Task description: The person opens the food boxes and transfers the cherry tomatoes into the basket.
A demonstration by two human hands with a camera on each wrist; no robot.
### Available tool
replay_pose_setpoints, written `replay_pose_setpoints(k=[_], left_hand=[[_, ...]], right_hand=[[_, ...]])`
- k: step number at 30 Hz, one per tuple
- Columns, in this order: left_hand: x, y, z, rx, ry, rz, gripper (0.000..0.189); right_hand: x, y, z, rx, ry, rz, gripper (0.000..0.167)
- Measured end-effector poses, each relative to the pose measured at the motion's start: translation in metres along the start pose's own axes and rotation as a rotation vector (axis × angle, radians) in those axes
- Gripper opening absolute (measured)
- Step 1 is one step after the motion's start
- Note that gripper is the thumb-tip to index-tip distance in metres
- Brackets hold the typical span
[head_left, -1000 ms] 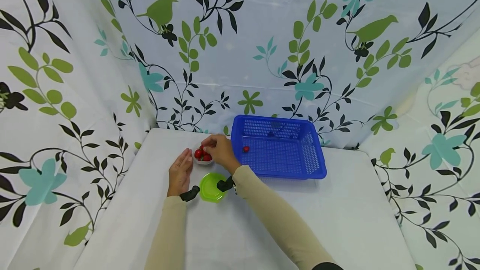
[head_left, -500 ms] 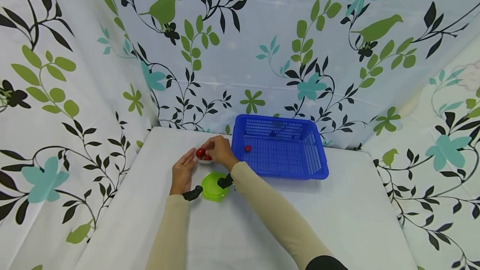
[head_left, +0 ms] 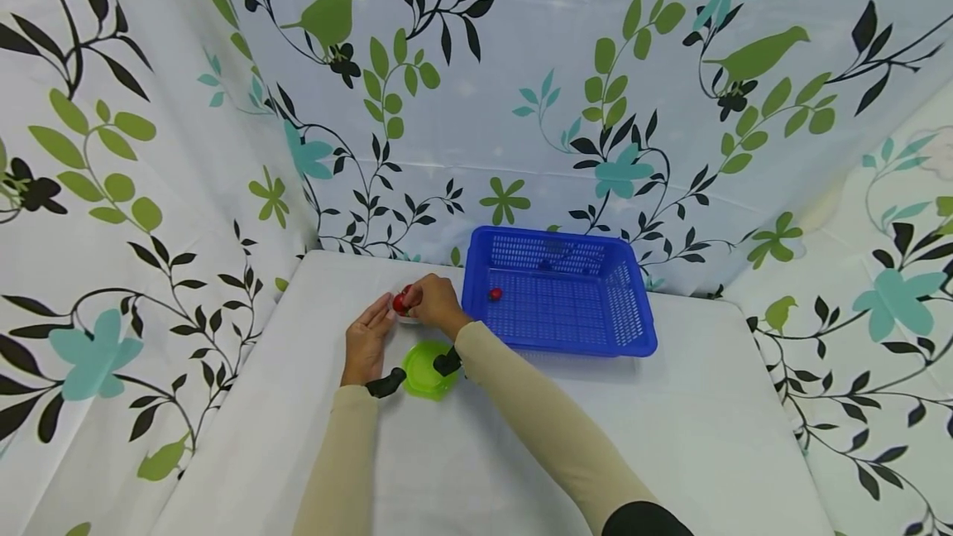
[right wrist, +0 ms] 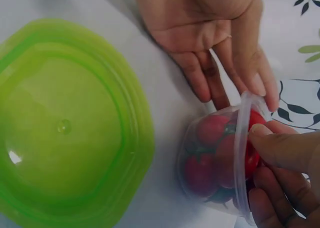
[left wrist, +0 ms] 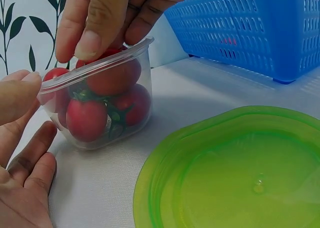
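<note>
A small clear plastic tub (left wrist: 146, 100) of red tomatoes (left wrist: 86, 120) with green stems stands on the white-covered table. My left hand (head_left: 366, 342) is beside the tub with its fingers extended, thumb close to the rim in the left wrist view. From above, my right hand (head_left: 435, 304) reaches over the opening, its thumb and fingers pinching a tomato (right wrist: 253, 155) at the rim. Nearer to me, between the wrists, lies a translucent green lid (head_left: 428, 375). In the head view, the right hand hides part of the tub.
A blue perforated basket (head_left: 562, 344) stands just right of the tub. One small red tomato (head_left: 495, 294) lies in its left part. Behind the table (head_left: 670, 437) and along its sides hangs a patterned white curtain (head_left: 462, 131).
The right fingers have shifted over the tub and cover more of the tomatoes. The left hand stays beside the tub. The whole scene has slid slightly rightward in the head view.
</note>
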State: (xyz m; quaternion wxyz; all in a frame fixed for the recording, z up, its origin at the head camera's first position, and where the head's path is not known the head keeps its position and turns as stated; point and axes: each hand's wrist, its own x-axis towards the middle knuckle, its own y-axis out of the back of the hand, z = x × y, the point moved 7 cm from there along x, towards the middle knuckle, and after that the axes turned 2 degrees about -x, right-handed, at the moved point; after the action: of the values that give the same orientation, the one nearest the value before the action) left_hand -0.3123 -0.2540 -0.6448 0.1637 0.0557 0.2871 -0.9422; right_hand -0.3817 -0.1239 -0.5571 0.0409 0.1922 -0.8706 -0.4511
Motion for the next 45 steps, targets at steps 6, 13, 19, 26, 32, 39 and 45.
replay_pose_setpoints(k=[6, 13, 19, 26, 32, 39, 45], left_hand=[[0.002, 0.000, -0.002, 0.009, 0.000, -0.009, 0.052], [0.001, 0.000, -0.002, 0.011, 0.009, 0.004, 0.052], [0.001, 0.000, -0.001, 0.011, 0.009, 0.009, 0.051], [0.001, 0.000, -0.002, 0.011, 0.014, 0.012, 0.052], [0.002, 0.001, -0.003, 0.020, 0.025, 0.015, 0.053], [-0.001, 0.000, -0.004, 0.027, 0.025, 0.006, 0.053], [0.001, 0.001, -0.003, 0.034, 0.026, -0.002, 0.054]], right_hand=[[0.000, 0.002, -0.001, -0.046, 0.022, 0.031, 0.006], [-0.002, 0.002, -0.002, -0.078, 0.011, 0.058, 0.008], [-0.007, 0.012, -0.006, -0.010, 0.027, 0.077, 0.003], [-0.013, 0.033, -0.009, 0.119, 0.053, 0.112, 0.005], [-0.015, 0.046, -0.003, 0.149, 0.036, 0.120, 0.005], [-0.019, 0.068, 0.004, 0.225, 0.074, 0.155, 0.005], [-0.022, 0.090, 0.016, 0.270, 0.085, 0.182, 0.005]])
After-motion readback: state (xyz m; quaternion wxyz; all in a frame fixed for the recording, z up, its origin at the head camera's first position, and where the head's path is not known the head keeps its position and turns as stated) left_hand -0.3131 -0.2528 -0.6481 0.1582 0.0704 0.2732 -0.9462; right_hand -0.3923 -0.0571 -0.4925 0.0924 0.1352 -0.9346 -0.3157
